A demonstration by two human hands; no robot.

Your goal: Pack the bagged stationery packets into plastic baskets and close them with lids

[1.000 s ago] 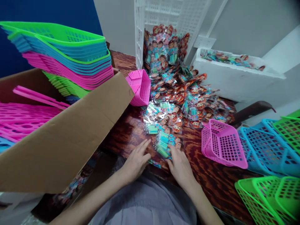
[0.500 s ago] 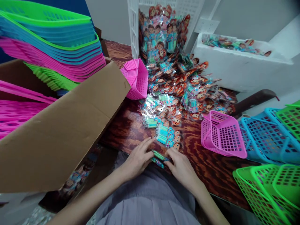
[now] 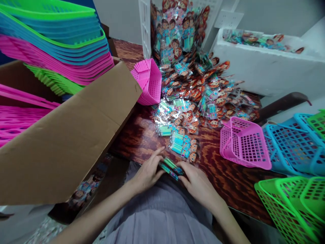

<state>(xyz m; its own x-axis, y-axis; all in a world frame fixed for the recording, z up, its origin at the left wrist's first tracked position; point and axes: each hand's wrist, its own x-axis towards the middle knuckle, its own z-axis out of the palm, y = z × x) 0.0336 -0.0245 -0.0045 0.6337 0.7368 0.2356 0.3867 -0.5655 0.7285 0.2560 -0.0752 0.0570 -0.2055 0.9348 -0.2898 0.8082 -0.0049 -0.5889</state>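
- Nearest: left hand [image 3: 149,170] and right hand [image 3: 196,178] at the near edge of the desk [image 3: 142,144], fingers of both closed on a few thin packets [image 3: 169,168] between them. One hand per end, tilted edge-up; the grip probably keeps them aligned.
- Just beyond: flat packets [image 3: 180,144] on the desk, printed heads all rightward (clear wrapping, some glare), likely laid for easy picking.
- Right: green baskets [image 3: 286,193], pink basket [image 3: 226,144], blue baskets [image 3: 291,144], seemingly kept within reach.
- Left: cardboard box [image 3: 83,130] carrying nested baskets [image 3: 83,66], presumably nested to save room.
- Farthest: packet heap [image 3: 195,84] running into a white crate [image 3: 145,32]; foam box [image 3: 264,66] beside it.
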